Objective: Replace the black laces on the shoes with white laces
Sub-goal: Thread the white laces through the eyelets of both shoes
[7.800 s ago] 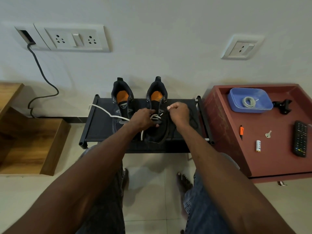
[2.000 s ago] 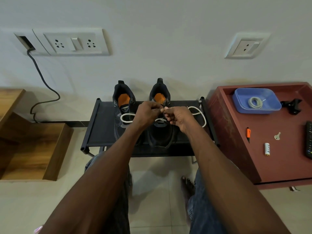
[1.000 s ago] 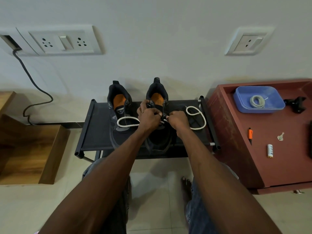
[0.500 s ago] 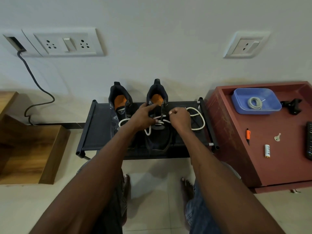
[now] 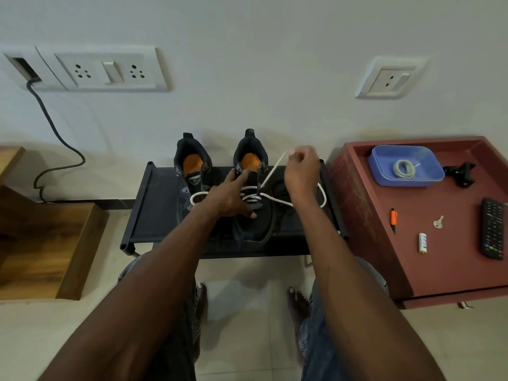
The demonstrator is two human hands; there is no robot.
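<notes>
Two black shoes with orange insoles stand side by side on a low black rack. The left shoe sits behind my left forearm. The right shoe carries a white lace threaded through several eyelets. My left hand lies flat on the right shoe's tongue, fingers straight. My right hand pinches the lace end and holds it taut, up and to the right of the shoe. Slack lace loops lie on both sides of the shoe.
A red cabinet on the right holds a blue tray with a coiled white lace, a remote, a key, a battery and an orange pen. A wooden shelf stands left. Wall sockets and a cable are behind.
My right hand has drawn the lace end up and to the right, pulling it taut. My left hand has let go of the lace and flattened onto the shoe.
</notes>
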